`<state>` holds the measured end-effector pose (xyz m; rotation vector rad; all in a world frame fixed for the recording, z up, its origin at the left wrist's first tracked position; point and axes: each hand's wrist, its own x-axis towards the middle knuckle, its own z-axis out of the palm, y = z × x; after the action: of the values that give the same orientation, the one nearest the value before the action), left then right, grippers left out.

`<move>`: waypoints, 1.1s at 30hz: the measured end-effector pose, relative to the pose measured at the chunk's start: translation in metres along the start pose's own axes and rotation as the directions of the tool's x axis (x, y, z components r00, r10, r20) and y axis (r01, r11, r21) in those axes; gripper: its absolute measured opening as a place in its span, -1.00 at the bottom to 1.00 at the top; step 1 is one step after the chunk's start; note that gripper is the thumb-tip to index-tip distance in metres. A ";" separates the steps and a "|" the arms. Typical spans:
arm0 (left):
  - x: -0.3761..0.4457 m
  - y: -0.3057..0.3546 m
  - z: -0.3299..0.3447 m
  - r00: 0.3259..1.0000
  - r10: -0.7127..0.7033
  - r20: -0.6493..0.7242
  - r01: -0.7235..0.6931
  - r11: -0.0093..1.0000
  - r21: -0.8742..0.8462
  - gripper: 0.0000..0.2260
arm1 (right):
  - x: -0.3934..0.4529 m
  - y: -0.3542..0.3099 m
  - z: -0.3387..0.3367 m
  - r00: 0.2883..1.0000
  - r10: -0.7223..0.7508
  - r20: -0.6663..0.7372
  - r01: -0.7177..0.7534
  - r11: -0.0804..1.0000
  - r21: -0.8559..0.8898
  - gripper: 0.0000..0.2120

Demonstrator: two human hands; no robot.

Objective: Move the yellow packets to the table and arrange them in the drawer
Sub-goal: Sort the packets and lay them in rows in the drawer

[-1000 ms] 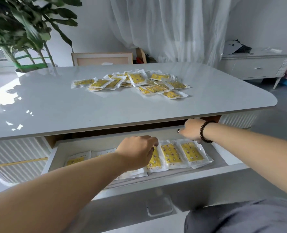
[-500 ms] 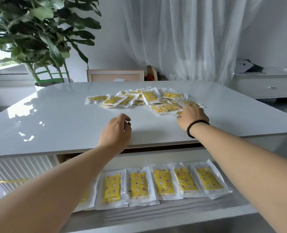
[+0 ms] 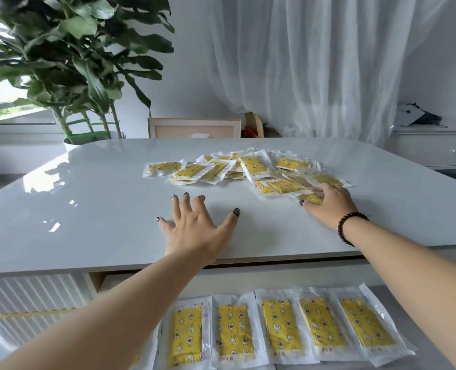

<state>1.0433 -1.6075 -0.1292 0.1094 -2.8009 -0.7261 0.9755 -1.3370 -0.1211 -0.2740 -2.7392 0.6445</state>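
Observation:
A loose pile of yellow packets [image 3: 250, 168] in clear wrappers lies on the white table [image 3: 87, 209], past its middle. My right hand [image 3: 328, 202], with a dark bead bracelet at the wrist, reaches to the pile's near right edge. Its thumb and fingers pinch one yellow packet [image 3: 310, 199] there. My left hand [image 3: 197, 228] rests flat on the bare tabletop with fingers spread, holding nothing. Below the table's front edge the drawer [image 3: 275, 279] stands open. Several yellow packets [image 3: 277, 327] lie side by side in a row inside it.
A large potted plant [image 3: 74, 62] stands behind the table's far left corner. A framed panel [image 3: 194, 128] leans beyond the far edge, in front of a white curtain. A white sideboard [image 3: 435, 148] stands at the right.
Both hands came up out of the drawer onto the tabletop. The left hand went from loosely curled to spread flat. The right hand reached the pile and took hold of a packet.

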 end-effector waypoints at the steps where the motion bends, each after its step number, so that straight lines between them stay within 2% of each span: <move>1: 0.000 0.000 -0.001 1.000 0.002 0.002 -0.002 1.000 -0.005 -0.23 | -0.002 -0.002 0.001 0.999 -0.031 -0.007 0.032 0.999 0.043 -0.52; 5: 0.000 0.004 -0.005 0.998 0.041 0.046 -0.038 0.997 -0.061 -0.22 | -0.015 -0.017 0.005 0.985 -0.168 -0.027 0.170 0.964 0.206 -0.58; 8: 0.006 0.005 -0.007 0.996 0.059 0.074 -0.042 0.977 -0.211 -0.24 | -0.026 -0.033 0.008 0.960 -0.278 -0.040 0.278 0.925 0.259 -0.58; 12: 0.023 0.001 -0.004 0.995 0.069 0.078 -0.011 0.812 -0.584 -0.25 | -0.045 -0.054 0.022 0.889 -0.445 -0.108 0.450 0.808 0.381 -0.55; 14: 0.029 0.001 0.001 0.995 0.071 0.071 -0.012 0.785 -0.619 -0.24 | -0.052 -0.061 0.025 0.845 -0.516 -0.143 0.526 0.753 0.394 -0.52; 16: 0.034 0.002 0.006 0.993 0.070 0.093 -0.012 0.855 -0.518 -0.24 | -0.050 -0.063 0.026 0.870 -0.467 -0.157 0.492 0.819 0.295 -0.42; 18: 0.037 0.002 0.009 0.993 0.066 0.099 -0.022 0.921 -0.390 -0.29 | -0.043 -0.063 0.025 0.963 -0.237 -0.128 0.259 0.943 0.208 -0.32; 20: 0.039 0.002 0.010 0.995 0.068 0.073 -0.038 0.934 -0.357 -0.36 | -0.036 -0.061 0.025 0.998 -0.041 -0.039 0.046 0.992 0.119 -0.31; 22: 0.039 0.002 0.009 0.997 0.072 0.038 -0.051 0.920 -0.389 -0.41 | -0.034 -0.062 0.028 0.997 -0.062 0.045 0.057 0.993 0.102 -0.37; 26: 0.038 0.002 0.009 0.997 0.072 -0.004 -0.065 0.873 -0.483 -0.47 | -0.039 -0.064 0.024 0.976 -0.213 0.040 0.188 0.924 0.332 -0.52; 28: 0.039 0.001 0.009 0.997 0.068 -0.035 -0.076 0.882 -0.465 -0.50 | -0.042 -0.064 0.020 0.968 -0.251 0.014 0.229 0.903 0.365 -0.47; 31: 0.040 0.002 0.010 0.995 0.091 -0.051 -0.104 0.896 -0.431 -0.52 | -0.046 -0.066 0.020 0.960 -0.276 0.051 0.236 0.892 0.386 -0.36; 33: 0.040 0.002 0.009 0.994 0.105 -0.043 -0.113 0.867 -0.485 -0.47 | -0.048 -0.068 0.020 0.954 -0.297 0.042 0.256 0.879 0.402 -0.36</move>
<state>1.0020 -1.6068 -0.1275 -0.1348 -2.4891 -1.3640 1.0052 -1.4172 -0.1192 0.2493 -2.5882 1.1229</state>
